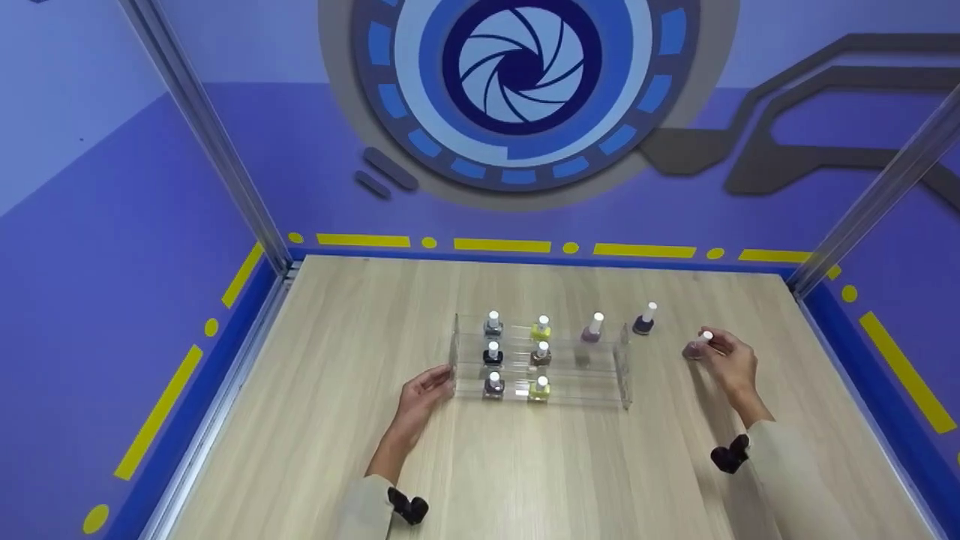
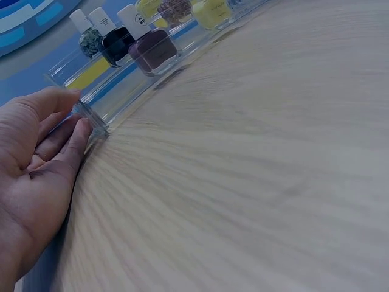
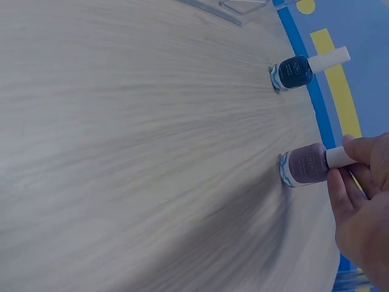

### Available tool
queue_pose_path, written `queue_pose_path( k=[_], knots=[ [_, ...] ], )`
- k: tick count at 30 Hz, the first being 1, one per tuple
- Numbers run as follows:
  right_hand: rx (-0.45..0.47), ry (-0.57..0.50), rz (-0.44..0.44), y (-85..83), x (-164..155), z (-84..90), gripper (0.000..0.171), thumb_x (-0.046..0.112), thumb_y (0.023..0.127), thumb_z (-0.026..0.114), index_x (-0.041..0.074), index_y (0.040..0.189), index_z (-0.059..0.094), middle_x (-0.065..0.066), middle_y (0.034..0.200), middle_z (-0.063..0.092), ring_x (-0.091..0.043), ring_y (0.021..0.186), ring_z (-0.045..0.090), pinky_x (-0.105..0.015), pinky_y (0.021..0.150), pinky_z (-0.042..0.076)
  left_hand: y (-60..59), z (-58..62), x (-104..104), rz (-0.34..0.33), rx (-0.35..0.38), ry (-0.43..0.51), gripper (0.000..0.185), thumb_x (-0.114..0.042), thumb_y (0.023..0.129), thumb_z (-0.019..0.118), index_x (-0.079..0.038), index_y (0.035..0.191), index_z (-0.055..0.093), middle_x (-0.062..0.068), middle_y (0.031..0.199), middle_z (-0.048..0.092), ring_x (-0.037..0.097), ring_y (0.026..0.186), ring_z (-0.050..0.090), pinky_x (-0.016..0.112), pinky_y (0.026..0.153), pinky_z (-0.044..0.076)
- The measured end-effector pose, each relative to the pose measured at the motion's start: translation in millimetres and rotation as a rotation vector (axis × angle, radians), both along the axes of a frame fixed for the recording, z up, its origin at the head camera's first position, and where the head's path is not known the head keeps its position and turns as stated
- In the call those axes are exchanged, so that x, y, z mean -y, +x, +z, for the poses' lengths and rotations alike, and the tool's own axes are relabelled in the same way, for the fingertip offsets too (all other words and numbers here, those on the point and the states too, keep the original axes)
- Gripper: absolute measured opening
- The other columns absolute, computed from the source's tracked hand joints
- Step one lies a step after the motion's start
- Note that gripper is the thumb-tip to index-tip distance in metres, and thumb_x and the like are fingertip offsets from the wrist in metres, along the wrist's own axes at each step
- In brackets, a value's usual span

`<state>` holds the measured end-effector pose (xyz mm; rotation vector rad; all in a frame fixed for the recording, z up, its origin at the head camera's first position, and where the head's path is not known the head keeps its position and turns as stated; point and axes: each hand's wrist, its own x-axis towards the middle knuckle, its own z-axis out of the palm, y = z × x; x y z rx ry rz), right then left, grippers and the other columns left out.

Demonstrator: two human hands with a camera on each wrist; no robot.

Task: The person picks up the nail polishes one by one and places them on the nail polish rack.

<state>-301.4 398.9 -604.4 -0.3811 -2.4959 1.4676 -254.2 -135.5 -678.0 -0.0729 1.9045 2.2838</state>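
A clear tiered display rack [image 1: 577,386] stands on the table with several nail polish bottles in it. My left hand [image 1: 422,399] holds the rack's left end panel, thumb and fingers at its edge in the left wrist view. My right hand [image 1: 731,367] pinches the white cap of a mauve nail polish bottle [image 3: 309,164], which is upright at the table surface. Left of it, a dark nail polish bottle [image 1: 643,325] stands on the table just outside the rack. Another mauve bottle [image 1: 592,334] is on the rack's top tier, toward the right end.
Left and middle columns of the rack hold bottles on each tier, among them a yellow one [image 1: 539,391] and a dark one [image 1: 493,387] at the front. Blue-purple panels [image 1: 480,217] with metal posts [image 1: 217,142] enclose the wooden table [image 1: 525,472].
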Motion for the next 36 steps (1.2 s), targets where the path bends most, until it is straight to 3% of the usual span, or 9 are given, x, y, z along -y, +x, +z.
queue_pose_path(
  k=[11,20,26,36],
  knots=[
    [-0.010,0.026,0.000,6.8,-1,4.5,0.035,0.013,0.096,0.072,-0.003,0.127,0.068,-0.024,0.127,0.070,0.013,0.087,0.061,-0.001,0.074,0.048,-0.9,6.3,-1,0.010,-0.007,0.000,0.049,-0.010,0.098,0.067,0.005,0.143,0.053,0.025,0.149,0.053,0.024,0.135,0.056,0.020,0.101,0.054],
    [-0.013,0.056,0.040,17.8,1,1.5,0.036,0.013,0.096,0.071,-0.007,0.126,0.067,-0.028,0.126,0.069,0.018,0.082,0.058,-0.002,0.073,0.048,0.0,4.6,-1,0.013,-0.010,0.002,0.049,-0.010,0.098,0.067,0.005,0.142,0.053,0.025,0.148,0.054,0.021,0.132,0.058,0.021,0.100,0.055],
    [-0.054,0.033,0.112,25.0,3,-1.0,0.034,0.011,0.096,0.072,-0.007,0.124,0.068,-0.030,0.124,0.068,0.007,0.088,0.066,-0.003,0.075,0.051,1.0,4.2,0,0.011,-0.010,0.007,0.048,-0.008,0.098,0.065,0.006,0.142,0.053,0.025,0.149,0.053,0.026,0.134,0.057,0.021,0.100,0.055],
    [-0.089,0.085,0.226,38.4,13,9.8,0.032,0.009,0.096,0.070,-0.007,0.124,0.068,-0.030,0.119,0.071,0.006,0.090,0.066,-0.001,0.076,0.050,1.5,2.4,-2,0.012,0.016,-0.008,0.050,-0.011,0.098,0.067,0.004,0.143,0.053,0.023,0.150,0.053,0.026,0.136,0.056,0.021,0.100,0.055]
  ],
)
